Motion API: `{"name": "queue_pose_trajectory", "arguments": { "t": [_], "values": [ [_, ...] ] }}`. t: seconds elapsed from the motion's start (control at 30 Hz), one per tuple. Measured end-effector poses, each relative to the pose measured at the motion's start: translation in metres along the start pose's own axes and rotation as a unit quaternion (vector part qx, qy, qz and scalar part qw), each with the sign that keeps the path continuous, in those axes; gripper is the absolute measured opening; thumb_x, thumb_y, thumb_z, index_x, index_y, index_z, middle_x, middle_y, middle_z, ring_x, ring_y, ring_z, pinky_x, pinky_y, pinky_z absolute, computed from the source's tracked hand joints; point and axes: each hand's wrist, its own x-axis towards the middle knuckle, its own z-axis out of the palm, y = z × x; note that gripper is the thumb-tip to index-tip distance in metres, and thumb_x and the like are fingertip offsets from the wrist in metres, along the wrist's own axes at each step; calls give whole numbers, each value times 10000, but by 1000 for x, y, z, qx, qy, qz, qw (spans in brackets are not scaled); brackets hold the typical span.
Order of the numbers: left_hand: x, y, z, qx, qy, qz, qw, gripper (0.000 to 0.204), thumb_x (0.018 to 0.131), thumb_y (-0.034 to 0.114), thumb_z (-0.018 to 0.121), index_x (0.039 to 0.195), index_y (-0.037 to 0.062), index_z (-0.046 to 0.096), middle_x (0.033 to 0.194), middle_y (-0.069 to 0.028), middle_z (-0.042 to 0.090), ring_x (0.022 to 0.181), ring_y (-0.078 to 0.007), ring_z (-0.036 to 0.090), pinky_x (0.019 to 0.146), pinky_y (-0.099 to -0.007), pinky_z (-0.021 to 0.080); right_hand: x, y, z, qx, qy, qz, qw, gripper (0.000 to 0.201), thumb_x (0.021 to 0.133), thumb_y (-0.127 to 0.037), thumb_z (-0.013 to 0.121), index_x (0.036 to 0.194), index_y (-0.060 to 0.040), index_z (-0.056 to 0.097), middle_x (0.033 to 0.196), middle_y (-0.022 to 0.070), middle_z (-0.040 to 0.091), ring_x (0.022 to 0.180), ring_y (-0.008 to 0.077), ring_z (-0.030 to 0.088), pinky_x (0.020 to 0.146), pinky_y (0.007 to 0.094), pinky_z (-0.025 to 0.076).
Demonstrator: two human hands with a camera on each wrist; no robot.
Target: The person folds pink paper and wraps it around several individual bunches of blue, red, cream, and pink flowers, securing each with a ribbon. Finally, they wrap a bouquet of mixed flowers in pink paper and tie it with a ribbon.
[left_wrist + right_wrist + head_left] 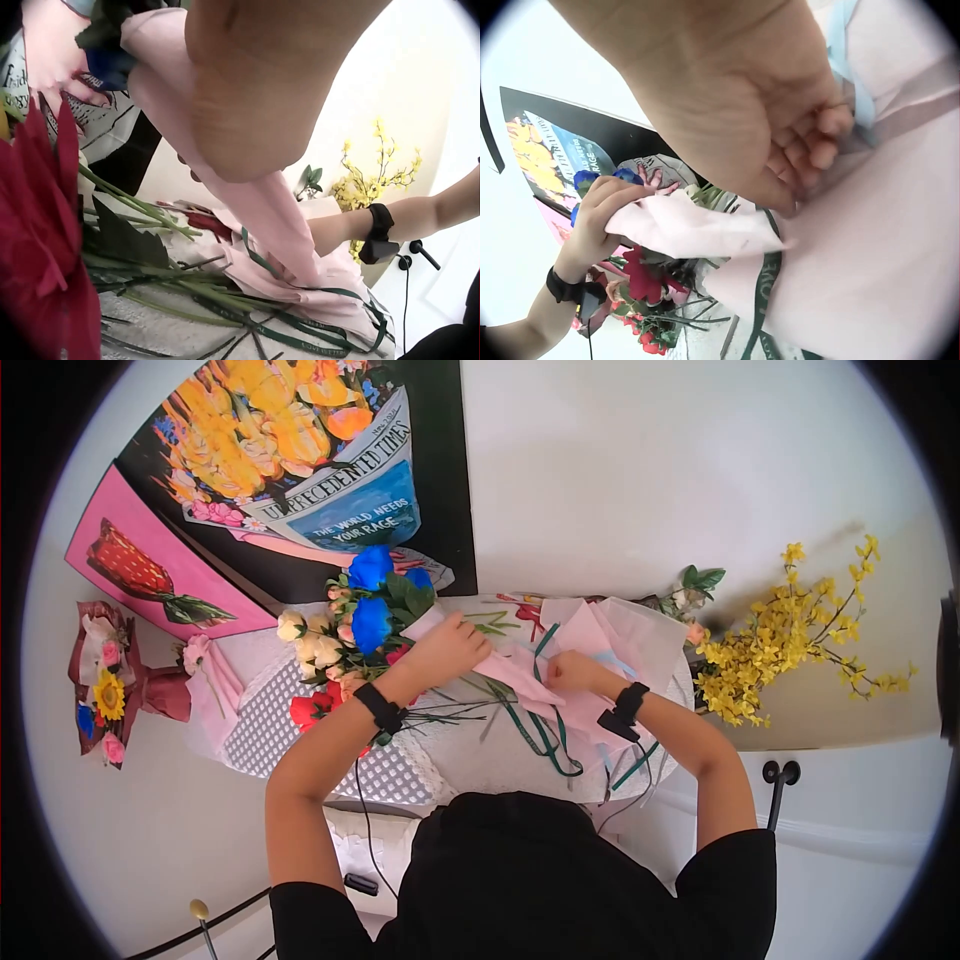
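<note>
My left hand [445, 650] grips a rolled piece of pink wrapping paper [161, 90], its fingers curled over the top. Blue roses [372, 622] and green leaves show just beyond the roll's upper end. To the right, my right hand [802, 142] has its fingers curled and pinches a larger pink wrapping sheet [877, 247]; part of the grip is hidden behind the palm. A light blue ribbon [855, 90] runs beside those fingertips. Dark green lettered ribbon [550, 745] trails over the sheet and table. Red flowers [45, 217] and cut stems [187, 292] lie below my left wrist.
Cream and pink roses [312, 645] lie at the table's left, over a white patterned cloth [290, 700]. Yellow flowering branches [770, 660] stand at the right. Paintings [330, 460] lean at the back left, near a wrapped bouquet [105, 695].
</note>
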Motion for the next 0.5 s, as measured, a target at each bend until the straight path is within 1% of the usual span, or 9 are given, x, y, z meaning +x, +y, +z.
{"name": "queue_pose_trajectory", "arguments": {
  "t": [0.13, 0.2, 0.23, 0.3, 0.33, 0.4, 0.43, 0.47, 0.5],
  "values": [
    [-8, -5, -10, 4, 3, -12, 1000, 244, 752, 164, 499, 976, 91, 563, 773, -7, 531, 781, -165, 542, 811, -351, 390, 7, -4, 13, 30, 9, -5, 999, 296, 704, -336, 616, 689, -41, 643, 706, 171, 621, 696, 307, 608, 632, 404, 464],
    [-16, -10, -18, 25, 9, 3, 1000, 288, 746, 154, 503, 1019, 85, 560, 791, -13, 526, 787, -165, 533, 849, -351, 389, -2, -22, 6, -6, -13, 6, 1000, 197, 702, -221, 576, 711, -31, 630, 727, 161, 619, 659, 294, 601, 604, 375, 468],
    [-20, -12, -18, 23, 7, 4, 1000, 288, 746, 154, 503, 1019, 85, 560, 791, -13, 526, 787, -165, 533, 849, -351, 389, -4, -26, 10, -3, -14, 6, 1000, 197, 702, -221, 576, 711, -31, 630, 727, 161, 619, 659, 294, 601, 604, 375, 468],
    [-29, -16, -18, 19, 45, 22, 999, 311, 738, 144, 510, 1039, 80, 556, 814, -17, 526, 800, -167, 530, 869, -353, 389, -6, -34, 16, -141, 13, -31, 989, 196, 708, -213, 573, 743, -22, 601, 722, 169, 608, 666, 302, 602, 615, 376, 468],
    [-31, -18, -22, 19, 45, 21, 999, 311, 738, 144, 510, 1039, 80, 556, 814, -17, 526, 800, -167, 530, 869, -353, 389, -5, -33, 18, -142, 13, -31, 989, 196, 708, -213, 573, 743, -22, 601, 722, 169, 608, 666, 302, 602, 615, 376, 468],
    [-37, -20, -28, 45, 76, 46, 995, 271, 752, 165, 517, 1009, 84, 553, 801, -6, 525, 797, -160, 526, 853, -349, 396, -2, -32, 19, -79, 6, -28, 996, 191, 741, -199, 571, 733, -8, 567, 714, 150, 609, 656, 269, 615, 594, 365, 461],
    [-39, -20, -31, 46, 75, 45, 995, 271, 752, 165, 517, 1009, 84, 553, 801, -6, 525, 797, -160, 526, 853, -349, 396, 1, -31, 15, -79, 6, -29, 996, 191, 741, -199, 571, 733, -8, 567, 714, 150, 609, 656, 269, 615, 594, 365, 461],
    [-41, -19, -33, 43, 95, 50, 993, 276, 749, 165, 520, 1012, 87, 553, 825, -10, 532, 805, -162, 526, 853, -348, 402, 5, -31, 4, 67, -11, -7, 998, 175, 765, -198, 577, 769, -23, 565, 727, 135, 615, 640, 254, 618, 583, 349, 460],
    [-43, -18, -35, 40, 116, 56, 991, 282, 745, 165, 523, 1015, 90, 553, 848, -14, 538, 812, -165, 527, 854, -348, 409, 8, -32, -5, 211, -28, 16, 977, 161, 789, -196, 583, 805, -38, 562, 741, 119, 621, 624, 238, 621, 572, 333, 459]
  ]
}}
